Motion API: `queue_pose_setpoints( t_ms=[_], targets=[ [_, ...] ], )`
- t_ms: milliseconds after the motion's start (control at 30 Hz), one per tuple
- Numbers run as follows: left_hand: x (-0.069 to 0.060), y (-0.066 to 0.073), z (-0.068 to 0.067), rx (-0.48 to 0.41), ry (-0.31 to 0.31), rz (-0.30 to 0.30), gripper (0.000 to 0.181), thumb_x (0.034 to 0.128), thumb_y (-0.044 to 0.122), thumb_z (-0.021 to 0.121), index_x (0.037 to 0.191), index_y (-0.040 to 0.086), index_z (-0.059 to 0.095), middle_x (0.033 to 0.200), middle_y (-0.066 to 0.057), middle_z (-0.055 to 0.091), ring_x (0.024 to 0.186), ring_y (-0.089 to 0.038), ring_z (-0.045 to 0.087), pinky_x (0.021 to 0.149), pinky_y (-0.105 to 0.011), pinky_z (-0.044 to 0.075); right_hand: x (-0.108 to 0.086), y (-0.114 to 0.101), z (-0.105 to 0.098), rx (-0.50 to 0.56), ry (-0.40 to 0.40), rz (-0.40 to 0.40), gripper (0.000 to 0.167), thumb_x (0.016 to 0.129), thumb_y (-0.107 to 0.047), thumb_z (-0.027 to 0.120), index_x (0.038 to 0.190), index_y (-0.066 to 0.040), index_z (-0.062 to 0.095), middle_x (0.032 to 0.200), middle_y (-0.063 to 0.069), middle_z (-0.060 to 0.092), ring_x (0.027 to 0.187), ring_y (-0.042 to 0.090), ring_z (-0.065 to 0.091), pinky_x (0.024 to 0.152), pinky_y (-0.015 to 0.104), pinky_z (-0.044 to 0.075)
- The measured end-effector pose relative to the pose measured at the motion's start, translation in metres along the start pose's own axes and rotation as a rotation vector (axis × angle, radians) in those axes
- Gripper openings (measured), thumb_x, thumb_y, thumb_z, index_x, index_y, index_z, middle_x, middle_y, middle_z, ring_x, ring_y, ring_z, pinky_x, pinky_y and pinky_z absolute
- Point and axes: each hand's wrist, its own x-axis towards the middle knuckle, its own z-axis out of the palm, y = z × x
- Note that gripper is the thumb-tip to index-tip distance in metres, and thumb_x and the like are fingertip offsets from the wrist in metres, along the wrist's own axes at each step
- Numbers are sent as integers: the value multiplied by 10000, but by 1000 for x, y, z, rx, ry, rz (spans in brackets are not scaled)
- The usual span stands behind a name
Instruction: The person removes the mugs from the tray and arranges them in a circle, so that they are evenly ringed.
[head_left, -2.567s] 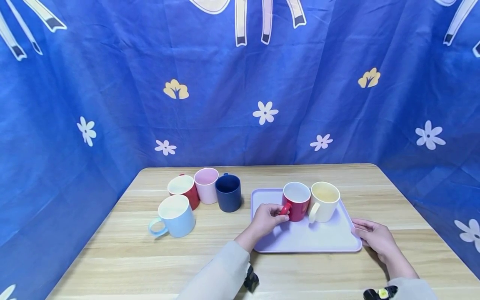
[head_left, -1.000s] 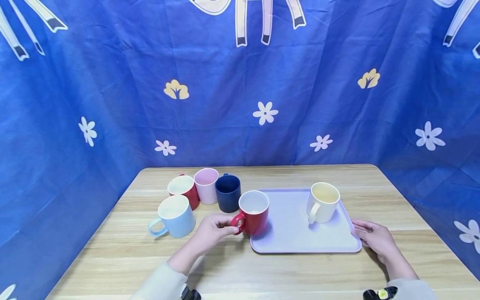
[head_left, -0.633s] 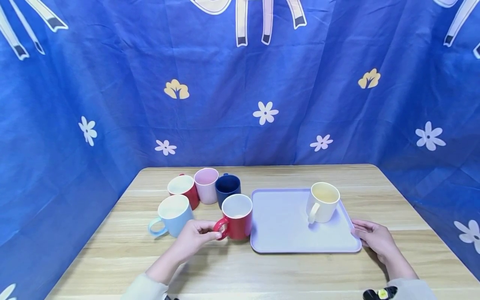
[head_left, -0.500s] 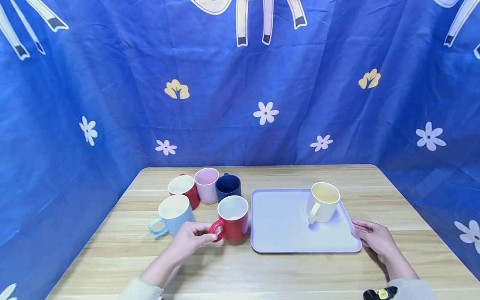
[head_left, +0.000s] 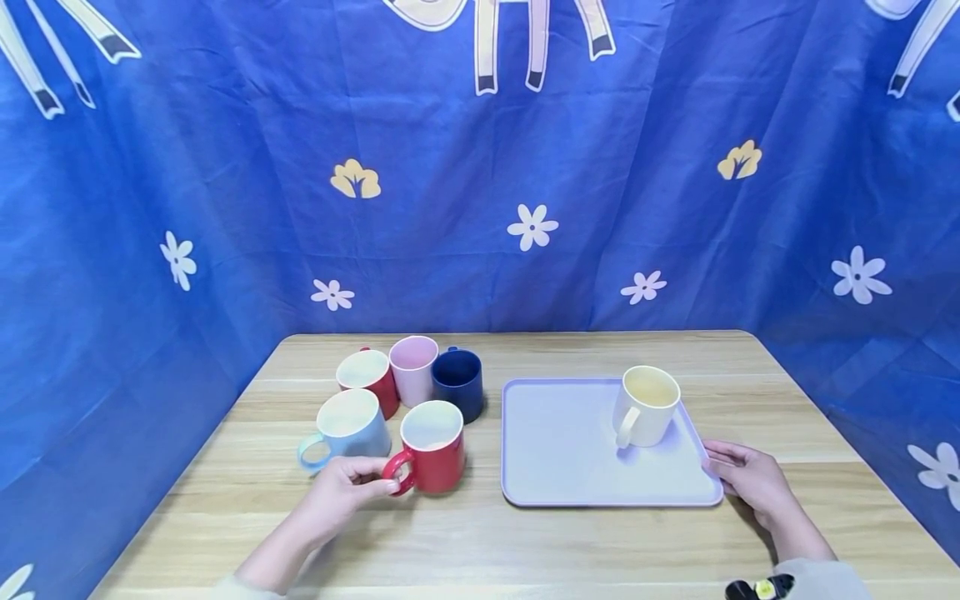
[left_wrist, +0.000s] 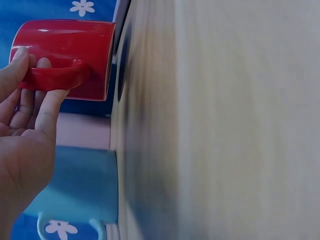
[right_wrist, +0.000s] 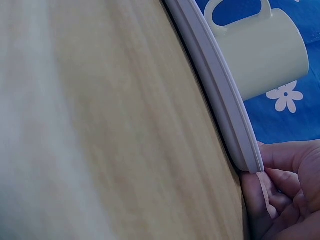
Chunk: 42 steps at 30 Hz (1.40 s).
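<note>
My left hand (head_left: 341, 498) pinches the handle of a red mug (head_left: 440, 462) with a white inside, held upright and low over the table left of the tray. Whether its base touches the wood is hard to tell. In the left wrist view, thumb and fingers close round the handle of the red mug (left_wrist: 70, 42). My right hand (head_left: 753, 477) holds the right edge of a lilac tray (head_left: 558, 475) near its front corner. The right wrist view shows the thumb on the tray rim (right_wrist: 220, 80) and fingers (right_wrist: 256, 197) below it. A cream mug (head_left: 647, 408) stands on the tray.
Behind and left of the held mug stand a light blue mug (head_left: 352, 425), another red mug (head_left: 371, 379), a pink mug (head_left: 414, 375) and a navy mug (head_left: 459, 387). The wooden table (head_left: 525, 550) ends at a blue patterned curtain (head_left: 480, 167).
My left hand has lifted the red mug off the tray, from beside the cream mug, and carried it left, near the light blue mug. My right hand stays at the tray edge.
</note>
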Motion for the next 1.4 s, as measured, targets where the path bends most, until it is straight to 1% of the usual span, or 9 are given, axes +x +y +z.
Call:
queue_pose_setpoints(
  t_ms=[167, 400, 567, 667, 767, 900, 1000, 1133, 1400],
  targets=[
    [-7, -2, -7, -18, 29, -48, 294, 832, 15, 694, 1037, -183, 622, 922, -171, 703, 823, -125, 666, 763, -246, 524, -1, 0, 1, 2, 6, 1, 528, 877, -83, 665, 1302, 151, 457, 1067, 131, 678, 793, 17, 624, 680, 251, 545],
    [-16, -6, -16, 3, 75, -54, 232, 832, -52, 663, 1027, -174, 631, 919, -120, 713, 826, -52, 638, 752, -222, 512, -1, 0, 1, 4, 3, 6, 537, 872, -98, 673, 1301, 148, 463, 1076, 140, 674, 804, 16, 625, 694, 250, 545],
    [-23, -9, -21, 26, 108, -71, 234, 824, -23, 687, 1016, -151, 649, 926, -100, 711, 836, -51, 627, 744, -226, 513, -1, 0, 1, 5, 5, 7, 534, 872, -96, 672, 1297, 152, 464, 1059, 123, 680, 799, 16, 624, 689, 249, 545],
    [-26, -10, -24, 23, 112, -66, 220, 826, -23, 683, 1014, -135, 660, 918, -66, 714, 835, -49, 622, 734, -225, 513, -2, -1, 1, 4, 7, 3, 521, 874, -84, 666, 1293, 154, 466, 1045, 113, 684, 788, 19, 625, 676, 253, 547],
    [-27, -11, -25, 6, 108, -47, 203, 825, -46, 671, 1013, -123, 668, 924, -66, 715, 844, -40, 618, 733, -224, 514, -2, -2, 1, 2, 10, -1, 514, 875, -77, 665, 1289, 155, 467, 1039, 116, 686, 780, 26, 628, 664, 260, 548],
    [-28, -12, -26, 7, 117, -41, 195, 827, -31, 678, 1005, -109, 678, 940, -86, 713, 857, -51, 621, 738, -217, 511, -3, -2, 1, 2, 12, 3, 516, 876, -72, 663, 1295, 153, 463, 1042, 116, 685, 778, 25, 627, 664, 259, 548],
    [-28, -13, -26, 13, 131, -47, 203, 829, -6, 689, 998, -117, 676, 946, -96, 712, 864, -67, 624, 743, -217, 510, -3, -2, 1, 2, 12, -1, 518, 876, -71, 661, 1295, 155, 460, 1037, 108, 687, 776, 24, 628, 662, 259, 548],
    [-28, -15, -26, 13, 137, -39, 222, 825, 14, 704, 995, -124, 673, 956, -112, 709, 878, -96, 625, 751, -217, 509, -2, -2, 1, 2, 10, -3, 518, 877, -72, 659, 1297, 155, 458, 1041, 108, 686, 777, 23, 628, 663, 259, 548],
    [-28, -20, -28, -14, 120, -25, 204, 827, -14, 689, 1000, -122, 675, 951, -111, 711, 868, -78, 616, 751, -212, 503, -2, -2, 1, -1, 6, -3, 518, 881, -81, 662, 1298, 152, 461, 1067, 138, 679, 787, 19, 626, 670, 260, 548]
  ],
)
